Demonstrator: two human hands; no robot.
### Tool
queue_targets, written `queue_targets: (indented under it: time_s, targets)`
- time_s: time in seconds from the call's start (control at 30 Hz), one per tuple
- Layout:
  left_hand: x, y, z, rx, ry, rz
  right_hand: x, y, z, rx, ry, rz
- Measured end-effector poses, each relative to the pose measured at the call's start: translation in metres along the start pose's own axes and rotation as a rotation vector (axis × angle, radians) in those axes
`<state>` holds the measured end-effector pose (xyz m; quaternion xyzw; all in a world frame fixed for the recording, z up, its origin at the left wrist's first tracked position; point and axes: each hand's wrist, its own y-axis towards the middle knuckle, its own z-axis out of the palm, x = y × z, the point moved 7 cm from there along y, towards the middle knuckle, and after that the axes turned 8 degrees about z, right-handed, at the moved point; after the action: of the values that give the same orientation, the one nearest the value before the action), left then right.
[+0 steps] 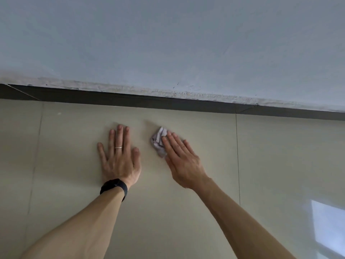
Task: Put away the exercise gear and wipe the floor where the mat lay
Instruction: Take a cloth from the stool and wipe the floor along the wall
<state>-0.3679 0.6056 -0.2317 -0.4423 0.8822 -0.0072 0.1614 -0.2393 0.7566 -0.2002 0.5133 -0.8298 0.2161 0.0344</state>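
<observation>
Right hand [182, 161] flat grip pressing crumpled cloth [158, 142] under fingertips, on floor [74, 137]

cloth [158, 140]: crumpled, its right part hidden under the fingers [172, 144] of the flat right hand [183, 165]; pattern too blurred to read
floor under left hand [119, 161]: covered by the spread palm
forearms: both cut off at the bottom edge
wall marks [186, 86]: too small to tell

bare forearms — black wristband [114, 187], thin silver ring [118, 147] on left hand [119, 157].
</observation>
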Motion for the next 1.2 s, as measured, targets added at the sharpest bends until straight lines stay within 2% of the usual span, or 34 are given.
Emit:
queue_targets:
  time_s: [0.13,0.2,0.23,0.27,0.3,0.43,0.5,0.57,0.63,0.73,0.87,0.93,1.03,1.1,1.2]
  targets:
    - [0.000,-0.001,-0.001,0.011,0.014,0.008,-0.121,-0.029,-0.024,-0.047,0.115,0.578]
    - [-0.002,0.000,-0.002,0.006,0.020,0.011,-0.154,-0.053,-0.028,-0.104,0.268,0.845]
    - [-0.003,0.001,-0.002,0.005,0.014,0.011,-0.152,-0.064,-0.025,-0.095,0.312,0.909]
    - [-0.004,0.001,-0.003,0.003,0.009,0.012,-0.138,-0.074,-0.016,-0.061,0.297,0.888]
    - [-0.004,0.000,-0.004,-0.002,0.009,0.017,-0.114,-0.083,-0.006,-0.015,0.245,0.781]
    - [-0.005,-0.002,-0.004,-0.022,-0.013,0.031,-0.006,-0.126,0.036,0.181,0.004,0.064]
    - [-0.008,-0.002,-0.005,-0.023,-0.001,0.037,-0.013,-0.127,0.037,0.159,-0.031,-0.027]
    - [-0.008,-0.001,-0.004,-0.014,0.004,0.033,-0.040,-0.109,0.025,0.122,-0.040,0.018]
    - [-0.006,-0.001,-0.002,0.004,0.018,0.040,-0.081,-0.087,0.005,0.064,-0.007,0.212]
    - [-0.005,0.003,-0.001,0.012,0.034,0.043,-0.137,-0.067,-0.018,0.123,0.109,0.511]
    - [-0.006,0.001,0.001,0.079,0.074,0.039,-0.144,-0.082,-0.013,0.192,0.089,0.496]
    - [-0.006,0.007,-0.003,0.249,0.084,0.042,-0.137,-0.093,-0.004,0.174,0.118,0.509]
    - [-0.004,-0.002,-0.027,0.482,0.332,0.156,-0.128,-0.099,0.002,0.136,0.163,0.535]
    - [-0.006,-0.035,-0.036,0.571,0.421,0.210,-0.127,-0.098,0.001,0.105,0.169,0.535]
    - [-0.016,-0.110,-0.029,0.655,0.403,0.213,-0.128,-0.100,0.001,0.102,0.161,0.529]
